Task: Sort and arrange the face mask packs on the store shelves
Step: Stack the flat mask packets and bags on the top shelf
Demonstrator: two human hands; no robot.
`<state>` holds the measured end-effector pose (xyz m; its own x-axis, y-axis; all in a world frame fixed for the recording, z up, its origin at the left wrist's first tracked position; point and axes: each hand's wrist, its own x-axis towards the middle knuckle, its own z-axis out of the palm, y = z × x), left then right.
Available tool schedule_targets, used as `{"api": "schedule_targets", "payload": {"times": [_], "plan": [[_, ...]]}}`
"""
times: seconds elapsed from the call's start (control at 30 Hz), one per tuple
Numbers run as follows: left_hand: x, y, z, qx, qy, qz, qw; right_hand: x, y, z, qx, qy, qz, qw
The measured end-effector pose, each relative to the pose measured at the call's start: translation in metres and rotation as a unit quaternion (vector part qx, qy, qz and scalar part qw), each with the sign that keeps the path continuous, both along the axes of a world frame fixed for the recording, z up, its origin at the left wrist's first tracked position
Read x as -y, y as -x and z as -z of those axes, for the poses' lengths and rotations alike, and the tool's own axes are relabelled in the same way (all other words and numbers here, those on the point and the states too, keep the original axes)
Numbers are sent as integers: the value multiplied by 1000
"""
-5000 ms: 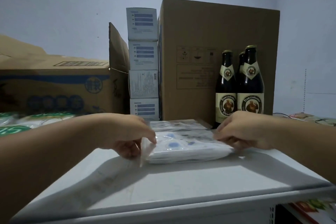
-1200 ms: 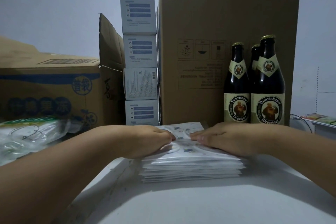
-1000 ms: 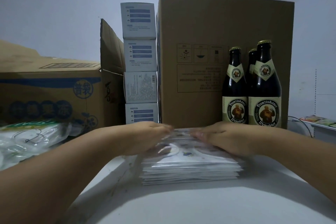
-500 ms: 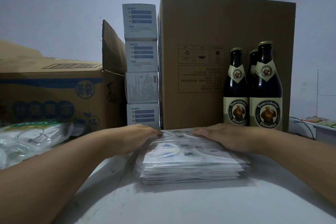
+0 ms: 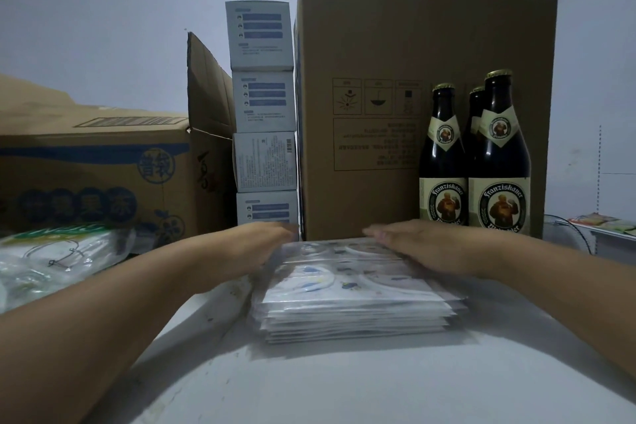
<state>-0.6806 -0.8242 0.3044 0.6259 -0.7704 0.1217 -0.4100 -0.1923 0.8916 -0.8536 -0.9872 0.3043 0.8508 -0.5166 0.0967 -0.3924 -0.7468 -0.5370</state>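
Observation:
A flat stack of clear face mask packs [image 5: 347, 299] lies on the white shelf top [image 5: 344, 385], in the middle of the view. My left hand [image 5: 247, 249] rests flat along the stack's far left side, fingers straight. My right hand [image 5: 416, 244] lies flat on the stack's far right part, fingers straight and pointing left. The two sets of fingertips are apart, with the top pack showing between them. The far edge of the stack is hidden behind my hands.
Behind the stack stand a tall brown carton [image 5: 423, 107], three dark beer bottles [image 5: 499, 165] at the right, and several stacked small grey-blue boxes [image 5: 263, 113]. An open printed carton [image 5: 93, 165] and bagged goods [image 5: 58, 258] fill the left.
Over the last second my hands slid apart along the top of the stack, from nearly touching fingertips to a wide gap. The stack looks slightly more squared.

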Motion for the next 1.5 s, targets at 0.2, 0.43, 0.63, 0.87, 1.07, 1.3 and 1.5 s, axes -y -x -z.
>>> {"api": "schedule_targets", "payload": {"times": [0.2,0.43,0.63,0.87,1.07,1.3,1.5], "plan": [[-5,7,0,-127,-11,-68,990,6,9,3,189,-295,120,929],[-2,23,7,-94,1,-80,992,-11,3,9,214,-303,169,913],[-4,26,5,-67,-11,-81,994,-12,0,10,252,-278,127,918],[-5,28,1,67,-61,-59,994,-11,1,11,222,-218,93,946],[-11,28,1,278,-125,169,937,-7,11,3,51,52,-54,996],[-3,11,-37,366,-145,20,919,-8,14,-34,29,112,-50,992],[42,9,-43,349,-191,36,917,5,-22,-39,-43,182,-52,981]]}}
